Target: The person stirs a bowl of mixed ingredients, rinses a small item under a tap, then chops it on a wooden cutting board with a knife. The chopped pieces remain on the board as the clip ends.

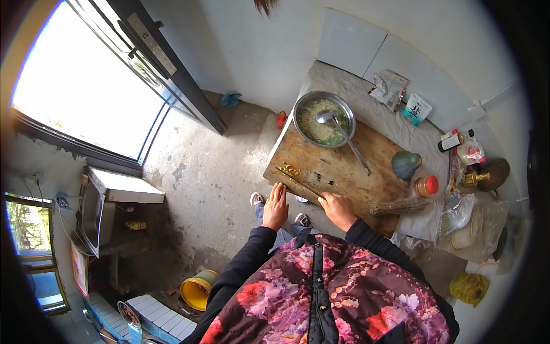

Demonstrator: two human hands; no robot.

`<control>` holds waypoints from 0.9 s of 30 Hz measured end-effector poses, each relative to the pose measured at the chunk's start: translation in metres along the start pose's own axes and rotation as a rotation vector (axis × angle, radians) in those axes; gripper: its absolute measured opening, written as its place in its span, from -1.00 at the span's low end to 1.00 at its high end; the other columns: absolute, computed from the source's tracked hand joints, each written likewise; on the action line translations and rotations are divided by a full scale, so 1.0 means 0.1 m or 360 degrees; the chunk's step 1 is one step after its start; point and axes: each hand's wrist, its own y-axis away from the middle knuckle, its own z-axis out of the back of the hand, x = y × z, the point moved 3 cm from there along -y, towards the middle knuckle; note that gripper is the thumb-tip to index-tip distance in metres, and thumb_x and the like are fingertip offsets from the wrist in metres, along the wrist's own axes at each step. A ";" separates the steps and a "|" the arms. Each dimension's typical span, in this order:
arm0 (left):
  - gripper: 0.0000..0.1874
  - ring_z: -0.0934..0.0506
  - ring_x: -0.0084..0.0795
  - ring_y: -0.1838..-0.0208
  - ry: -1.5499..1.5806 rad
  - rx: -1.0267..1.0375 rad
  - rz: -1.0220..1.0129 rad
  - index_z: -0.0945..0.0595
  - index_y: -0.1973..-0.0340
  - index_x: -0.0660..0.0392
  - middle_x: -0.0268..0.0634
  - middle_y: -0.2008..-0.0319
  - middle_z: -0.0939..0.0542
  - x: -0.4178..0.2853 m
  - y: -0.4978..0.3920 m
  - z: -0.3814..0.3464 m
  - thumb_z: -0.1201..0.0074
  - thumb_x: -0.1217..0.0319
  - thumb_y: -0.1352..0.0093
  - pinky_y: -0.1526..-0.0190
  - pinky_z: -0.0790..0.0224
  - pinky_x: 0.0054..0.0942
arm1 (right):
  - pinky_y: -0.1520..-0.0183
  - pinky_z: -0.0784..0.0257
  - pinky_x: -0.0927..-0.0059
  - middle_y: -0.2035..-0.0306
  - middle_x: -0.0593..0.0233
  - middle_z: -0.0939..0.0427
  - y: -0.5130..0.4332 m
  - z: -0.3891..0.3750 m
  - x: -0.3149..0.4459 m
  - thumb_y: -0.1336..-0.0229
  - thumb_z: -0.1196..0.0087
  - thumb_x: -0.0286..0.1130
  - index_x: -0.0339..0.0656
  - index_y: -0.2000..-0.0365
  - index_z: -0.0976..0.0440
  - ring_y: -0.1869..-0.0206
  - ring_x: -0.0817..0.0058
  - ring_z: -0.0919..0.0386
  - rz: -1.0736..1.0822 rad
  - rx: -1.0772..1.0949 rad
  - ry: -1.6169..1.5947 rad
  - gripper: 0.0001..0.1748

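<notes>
My right hand (339,210) is closed on the handle of a kitchen knife (300,184), whose dark blade lies across the near left part of a worn wooden cutting board (339,167). At the board's near left edge, my left hand (276,207) rests flat with its fingers together, close to the blade and holding nothing visible. Small yellow chopped pieces (291,169) lie just beyond the blade. A metal bowl (353,124) on the board's far side holds a pale and green mixture, with a metal ladle (350,144) leaning in it.
On the board's right are a green squash (405,165) and a bundle of thin sticks (398,206), near a red-lidded jar (426,185). Packets, bottles (455,140) and plastic bags (459,213) stand farther right. A yellow bucket (198,290) stands on the floor at left, below a sink (91,215).
</notes>
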 end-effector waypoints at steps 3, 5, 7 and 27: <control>-0.21 -0.10 -0.06 -0.50 0.0015 -0.0015 -0.0002 -0.26 -0.34 0.33 0.01 -0.38 -0.21 -0.01 -0.02 0.04 -0.19 0.47 -0.20 -0.40 -0.10 -0.21 | 0.40 -0.46 0.01 0.50 0.01 -0.59 -0.01 0.02 -0.03 -0.31 0.01 -0.16 -0.18 0.32 -0.52 0.43 0.00 -0.59 -0.0052 -0.0023 0.0030 -0.70; -0.21 -0.10 -0.06 -0.50 0.0015 -0.0011 0.0003 -0.26 -0.34 0.33 0.01 -0.38 -0.21 -0.01 -0.01 0.01 -0.19 0.47 -0.20 -0.40 -0.10 -0.21 | 0.41 -0.45 -0.01 0.51 -0.01 -0.59 -0.01 0.02 -0.08 -0.31 0.01 -0.16 -0.20 0.33 -0.52 0.43 -0.01 -0.58 -0.0062 0.0011 0.0014 -0.70; -0.21 -0.10 -0.06 -0.50 0.0003 -0.0012 0.0005 -0.25 -0.34 0.33 0.01 -0.38 -0.21 -0.01 -0.01 0.03 -0.19 0.46 -0.20 -0.40 -0.10 -0.21 | 0.41 -0.44 -0.02 0.52 -0.03 -0.58 -0.02 0.03 -0.08 -0.32 0.01 -0.16 -0.21 0.34 -0.51 0.44 -0.03 -0.58 -0.0079 0.0012 -0.0018 -0.69; -0.19 -0.12 -0.02 -0.49 0.0034 -0.0022 -0.0008 -0.27 -0.33 0.33 0.04 -0.36 -0.23 -0.01 -0.02 0.02 -0.21 0.49 -0.17 -0.45 -0.02 -0.22 | 0.40 -0.45 0.00 0.49 -0.01 -0.60 0.03 0.00 -0.06 -0.32 0.02 -0.13 -0.22 0.32 -0.51 0.42 -0.02 -0.58 -0.0047 -0.0040 -0.0041 -0.67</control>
